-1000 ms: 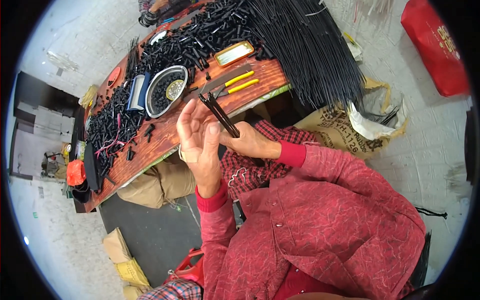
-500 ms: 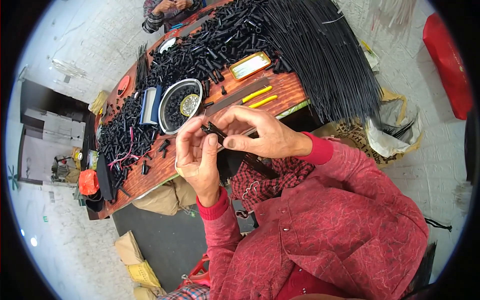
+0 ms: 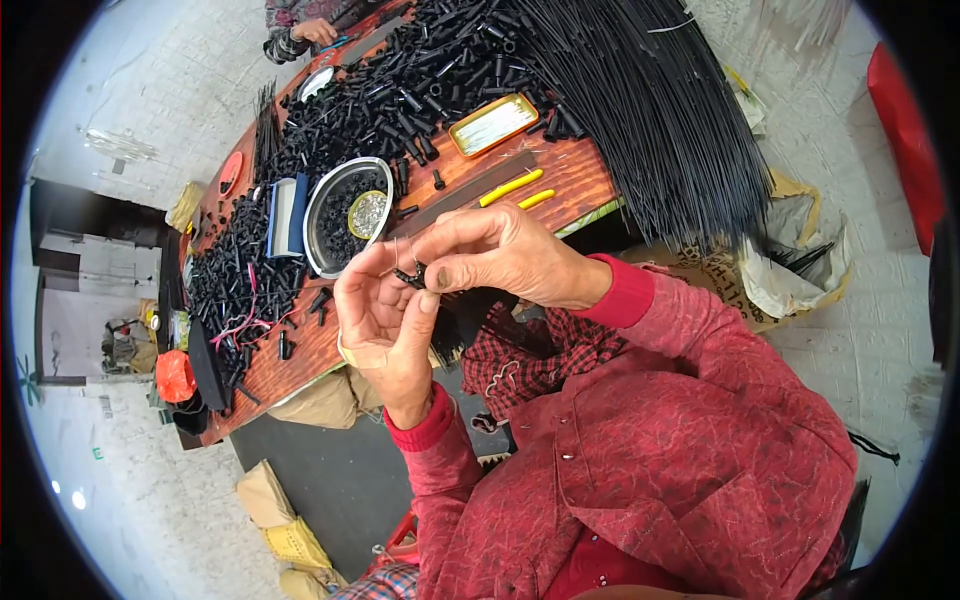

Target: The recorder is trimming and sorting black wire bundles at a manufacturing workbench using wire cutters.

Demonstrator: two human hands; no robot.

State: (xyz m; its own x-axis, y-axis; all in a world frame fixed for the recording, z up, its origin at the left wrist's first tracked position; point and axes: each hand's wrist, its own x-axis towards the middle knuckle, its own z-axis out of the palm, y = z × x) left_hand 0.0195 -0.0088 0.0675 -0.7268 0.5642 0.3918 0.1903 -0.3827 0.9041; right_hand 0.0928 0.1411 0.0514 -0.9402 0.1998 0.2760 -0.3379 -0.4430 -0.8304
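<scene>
My left hand [image 3: 388,325] and my right hand [image 3: 515,262] meet in front of the table's near edge, fingers curled toward each other. A small black plastic piece [image 3: 408,278] is pinched between them. A fine bright wire or needle [image 3: 397,250] shows by the left fingertips. The piece's exact kind is too small to tell, and the right fingers partly cover it. A pale bandage or tape strip [image 3: 366,356] wraps the base of my left thumb. Just beyond the hands stands an oval metal dish [image 3: 316,235] of small black parts, with a round tin [image 3: 369,214] of shiny bits in it.
Black tubular pieces [image 3: 400,110] heap across the red-brown wooden table [image 3: 290,360]. A bundle of long black rods [image 3: 640,130] overhangs its right end. Yellow-handled pliers [image 3: 512,188], a yellow-rimmed tray [image 3: 493,125] and a blue box [image 3: 287,215] lie nearby. A co-worker's hand [image 3: 315,32] is at the far side.
My hands have shifted slightly left and the right fingers have turned over the piece. The wire shows more clearly. The co-worker's hands, together before, now show only one, lower at the table.
</scene>
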